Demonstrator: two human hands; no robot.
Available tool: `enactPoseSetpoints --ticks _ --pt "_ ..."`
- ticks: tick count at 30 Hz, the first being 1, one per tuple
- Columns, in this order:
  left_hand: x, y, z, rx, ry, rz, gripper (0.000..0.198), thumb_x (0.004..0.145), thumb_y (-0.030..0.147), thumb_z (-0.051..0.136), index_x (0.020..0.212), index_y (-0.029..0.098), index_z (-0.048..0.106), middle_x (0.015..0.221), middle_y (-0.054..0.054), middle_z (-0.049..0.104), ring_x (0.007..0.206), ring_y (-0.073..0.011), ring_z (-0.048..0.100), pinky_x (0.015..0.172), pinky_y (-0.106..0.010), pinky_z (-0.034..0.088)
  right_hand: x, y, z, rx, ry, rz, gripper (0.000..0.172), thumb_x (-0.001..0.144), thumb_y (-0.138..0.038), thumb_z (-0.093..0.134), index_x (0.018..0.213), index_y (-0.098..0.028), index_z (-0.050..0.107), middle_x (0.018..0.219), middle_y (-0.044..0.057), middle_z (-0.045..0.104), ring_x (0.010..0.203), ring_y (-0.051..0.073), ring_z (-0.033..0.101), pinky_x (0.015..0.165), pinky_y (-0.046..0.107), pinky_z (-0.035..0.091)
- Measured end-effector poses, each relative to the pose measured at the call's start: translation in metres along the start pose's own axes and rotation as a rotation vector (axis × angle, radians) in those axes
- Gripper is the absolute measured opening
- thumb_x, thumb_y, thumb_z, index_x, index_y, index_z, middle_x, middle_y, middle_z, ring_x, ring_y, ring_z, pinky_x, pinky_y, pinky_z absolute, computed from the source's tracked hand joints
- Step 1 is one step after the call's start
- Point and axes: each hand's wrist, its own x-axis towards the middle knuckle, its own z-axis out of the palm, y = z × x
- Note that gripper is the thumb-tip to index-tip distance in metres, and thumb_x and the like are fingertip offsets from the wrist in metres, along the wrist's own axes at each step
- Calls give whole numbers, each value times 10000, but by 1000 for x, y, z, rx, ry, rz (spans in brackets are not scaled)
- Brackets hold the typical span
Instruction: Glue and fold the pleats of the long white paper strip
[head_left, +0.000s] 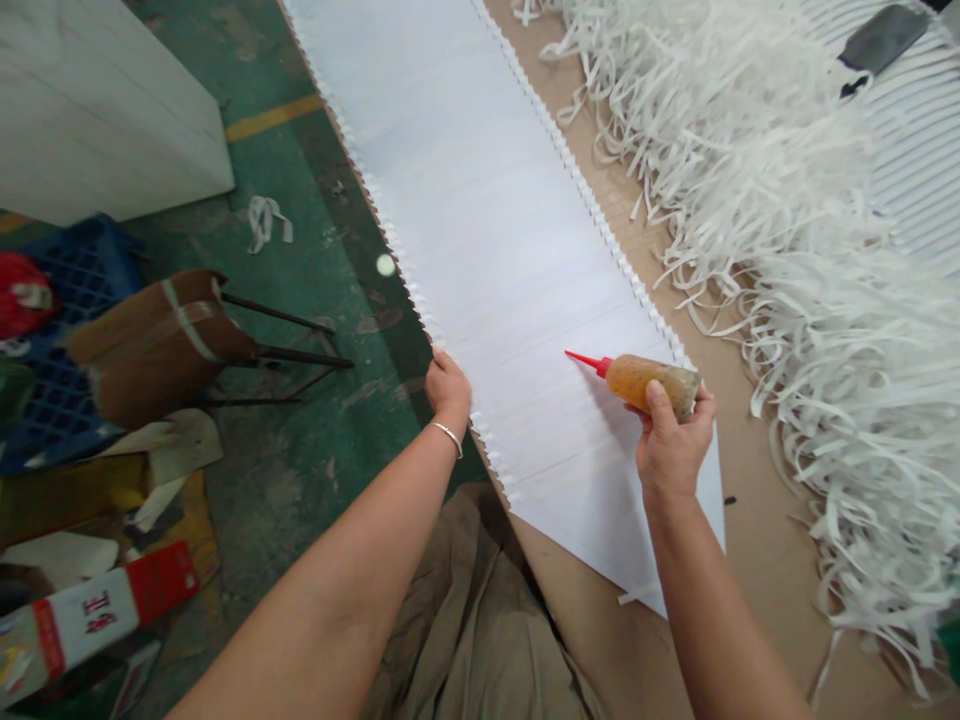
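Observation:
A long white panel [510,220] lies at a slant on brown board, with rows of small white strip ends along both long edges. My right hand [677,440] is wrapped round a glue bottle [637,382], half see-through with amber contents. Its red pointed nozzle [589,361] faces left above the panel; whether the tip touches cannot be told. At the panel's left edge, my left hand [448,388] is closed, fingers curled in at the strip ends. What those fingers pinch, if anything, is hidden. A loose white strip [637,594] lies at the panel's near end.
A big heap of white strips [810,180] covers the right side on brown cardboard [750,560]. A dark flat object [885,38] rests at the top right. Left, on the green floor [300,250], stand a cardboard-covered stool [165,340], a blue crate [90,290] and boxes.

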Motion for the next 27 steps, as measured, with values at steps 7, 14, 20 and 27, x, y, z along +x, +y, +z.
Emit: enactPoseSetpoints --ticks 7,14,20,27 --pt "0 0 0 6 -8 5 689 1079 467 173 1068 77 740 1143 -261 740 1121 -354 712 1008 -424 522 -37 10 8 -167 -50 -21 739 720 -512 850 1286 -230 467 1162 52 624 970 198 663 800 372 623" --pt "-4 2 -3 -14 -20 0 676 1085 461 189 1091 76 745 1165 -254 741 1142 -339 711 1013 -403 520 -78 12 22 -341 -164 -157 729 754 -488 825 1346 -222 491 1297 95 554 1218 260 574 1108 480 471" --pt "-7 4 -7 -43 -28 -19 680 1084 482 204 1082 84 756 1161 -254 743 1130 -344 717 1002 -416 529 -100 20 29 -410 -286 -322 719 761 -422 836 1377 -258 502 1308 88 566 1244 265 572 1110 485 480" --pt "-6 3 -7 -113 -75 -21 607 1090 438 237 1120 87 732 1174 -239 737 1143 -301 714 1021 -366 512 -86 -1 9 -348 -148 -518 801 691 -309 893 1387 -350 499 1306 27 604 1189 239 648 1088 505 520"
